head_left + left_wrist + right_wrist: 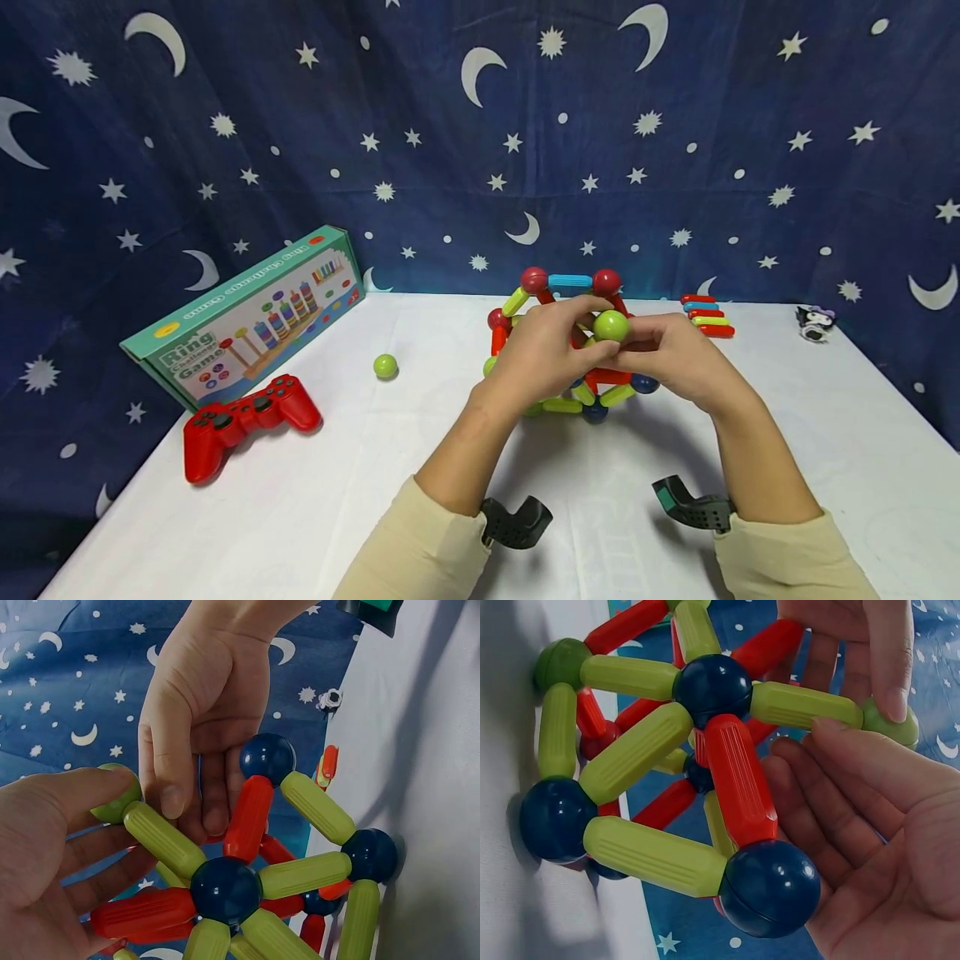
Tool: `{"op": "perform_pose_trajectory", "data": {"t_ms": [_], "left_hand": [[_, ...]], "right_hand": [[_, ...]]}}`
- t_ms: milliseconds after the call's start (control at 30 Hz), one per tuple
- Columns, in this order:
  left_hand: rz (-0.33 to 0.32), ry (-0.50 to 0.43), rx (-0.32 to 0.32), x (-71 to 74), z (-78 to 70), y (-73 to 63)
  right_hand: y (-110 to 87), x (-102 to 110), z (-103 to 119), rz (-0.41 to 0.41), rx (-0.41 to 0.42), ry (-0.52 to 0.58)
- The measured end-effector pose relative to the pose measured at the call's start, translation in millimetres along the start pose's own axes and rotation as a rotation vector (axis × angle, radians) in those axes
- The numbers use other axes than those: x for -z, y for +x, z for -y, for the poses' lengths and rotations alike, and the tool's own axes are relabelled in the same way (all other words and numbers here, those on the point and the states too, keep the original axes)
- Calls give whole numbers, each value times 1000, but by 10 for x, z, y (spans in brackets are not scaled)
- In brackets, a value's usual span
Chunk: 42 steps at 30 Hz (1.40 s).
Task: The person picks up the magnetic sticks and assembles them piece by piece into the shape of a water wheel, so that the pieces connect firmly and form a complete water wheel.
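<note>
A magnetic stick-and-ball structure [572,282] of red, lime and blue rods with red, blue and green balls stands on the table, partly hidden behind both hands. On its near side, a lime rod [802,706] runs from a dark blue ball [712,688] to a green ball [611,326]. My left hand [542,348] pinches that green ball, its thumb pressed on the surface. Close beside it, my right hand [686,360] holds the lime rod near its ball end, the thumb along the rod and the fingers behind.
A loose green ball [386,367] lies left of the structure. Farther left are a red game controller [251,421] and a ring game box [255,321]. Several colored rods [707,315] lie at the back right, near a small black-and-white figure [814,323]. A starry cloth [420,150] hangs behind.
</note>
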State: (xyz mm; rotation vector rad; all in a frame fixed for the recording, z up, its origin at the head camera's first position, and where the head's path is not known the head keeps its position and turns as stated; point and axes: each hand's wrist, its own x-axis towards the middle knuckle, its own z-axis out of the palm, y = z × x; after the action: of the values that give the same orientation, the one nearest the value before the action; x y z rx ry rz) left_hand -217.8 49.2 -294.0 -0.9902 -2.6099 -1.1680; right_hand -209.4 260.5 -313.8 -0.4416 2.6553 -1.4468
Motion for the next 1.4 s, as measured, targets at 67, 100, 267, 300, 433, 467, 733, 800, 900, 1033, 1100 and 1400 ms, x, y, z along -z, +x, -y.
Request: {"op": "perform_pose_trajectory", "data": {"t_ms": [67, 100, 267, 300, 433, 467, 733, 800, 900, 1033, 1100, 1400], "left_hand": [[-6, -4, -5, -5, 7, -5], [-9, -7, -7, -8, 10, -7], [-21, -45, -11, -24, 29, -22], [-21, -54, -10, -27, 32, -27], [-23, -93, 16, -40, 40, -45], [-24, -104, 26, -48, 41, -47], [-47, -130, 64, -85, 80, -75], [-53, -123, 52, -95, 82, -72], [-60, -122, 48, -90, 80, -66], [-73, -119, 63, -51, 77, -83], [-78, -118, 65, -48, 82, -96], [-89, -140, 51, -127, 69, -89]], "right_hand": [[0, 1, -2, 2, -2, 6], [1, 2, -2, 3, -3, 6], [-11, 43, -1, -20, -15, -21], [-18, 61, -11, -38, -20, -27], [-42, 159, -136, -190, -20, -30], [-47, 189, -202, -242, -27, -23], [-56, 330, -949, -595, -366, -74], [-66, 369, -1121, -599, -488, -122], [-49, 442, -1309, -562, -560, -222], [66, 562, -1384, -404, -499, -426], [124, 614, -1377, -301, -470, -505], [166, 747, -1326, -127, -456, -752]]}}
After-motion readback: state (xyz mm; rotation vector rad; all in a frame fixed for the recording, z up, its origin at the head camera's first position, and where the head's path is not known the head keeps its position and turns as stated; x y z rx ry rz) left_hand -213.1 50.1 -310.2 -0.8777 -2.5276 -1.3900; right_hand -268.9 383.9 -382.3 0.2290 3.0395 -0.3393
